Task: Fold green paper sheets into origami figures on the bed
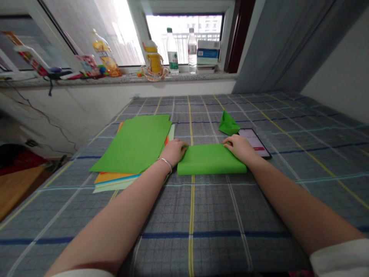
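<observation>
Spreading beneath both hands in the head view, a checked grey cloth (216, 238) covers the surface, its far edge lying below a stone windowsill (207, 77), with a grey curtain (288, 46) at the right. Near the middle of the cloth lies a doubled-over green sheet (211, 159), its long axis running left to right, its rounded fold facing the near edge. The left hand (173, 151), fingers nearly closed, pinches its far-left corner; the right hand (240, 147), similarly curled, pinches the far-right one. Toward the cloth's left edge sits a paper stack (138, 142), green on top, partly hidden by the left forearm. Beyond the right hand, a folded green piece (228, 124) stands beside a phone (250, 139), which the hand partly covers. Bottles (173, 55) and boxes (207, 54) line the windowsill.
</observation>
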Tool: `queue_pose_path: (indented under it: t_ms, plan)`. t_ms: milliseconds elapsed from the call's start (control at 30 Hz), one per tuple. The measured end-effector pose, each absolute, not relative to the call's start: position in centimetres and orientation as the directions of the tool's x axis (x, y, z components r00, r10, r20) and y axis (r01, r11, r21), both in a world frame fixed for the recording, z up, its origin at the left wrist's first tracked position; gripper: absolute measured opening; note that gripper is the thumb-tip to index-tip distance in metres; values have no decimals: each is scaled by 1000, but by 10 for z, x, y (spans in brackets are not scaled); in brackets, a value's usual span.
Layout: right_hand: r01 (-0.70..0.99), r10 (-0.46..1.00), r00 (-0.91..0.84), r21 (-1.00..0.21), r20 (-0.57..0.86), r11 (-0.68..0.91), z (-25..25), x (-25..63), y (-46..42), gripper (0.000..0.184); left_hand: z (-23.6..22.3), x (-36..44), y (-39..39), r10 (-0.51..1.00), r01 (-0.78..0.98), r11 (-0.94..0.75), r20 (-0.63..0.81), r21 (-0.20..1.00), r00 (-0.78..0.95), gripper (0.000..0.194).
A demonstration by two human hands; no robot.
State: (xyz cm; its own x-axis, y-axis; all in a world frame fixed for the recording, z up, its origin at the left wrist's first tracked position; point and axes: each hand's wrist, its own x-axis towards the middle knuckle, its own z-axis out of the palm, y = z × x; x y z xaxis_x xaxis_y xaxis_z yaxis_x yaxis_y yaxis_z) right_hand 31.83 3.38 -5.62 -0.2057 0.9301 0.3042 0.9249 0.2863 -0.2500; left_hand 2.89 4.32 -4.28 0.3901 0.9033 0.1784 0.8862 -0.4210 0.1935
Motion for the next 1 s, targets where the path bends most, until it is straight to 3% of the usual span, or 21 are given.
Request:
queue_pose_path:
  t_ms: [200, 333, 467, 567, 633, 833, 1000]
  plan:
    - [928, 925, -226, -222, 306, 300, -56, 317, 31, 18, -41, 32, 38, 873, 885, -464, 190, 37, 449, 28]
    - [925, 917, -237, -212, 321, 314, -56, 317, 29, 19, -42, 32, 36, 826, 866, -493, 271, -79, 495, 28]
    - [929, 921, -229, -212, 316, 304, -55, 316, 28, 19, -42, 35, 39, 633, 689, -708, 295, -154, 716, 37]
    - [929, 919, -232, -208, 320, 307, -54, 315, 27, 19, -39, 39, 42, 505, 522, -846, 148, -110, 850, 40]
    - [930, 917, -238, -197, 320, 310, -55, 314, 27, 19, -38, 41, 44, 495, 500, -864, 89, -54, 865, 40]
    - [915, 892, -272, -190, 362, 356, -52, 316, 26, 24, -35, 44, 44, 531, 532, -847, 74, 5, 844, 40]
    - [793, 803, -510, -194, 309, 578, -48, 307, 23, 48, -33, 45, 41, 541, 543, -840, 63, -24, 839, 40]
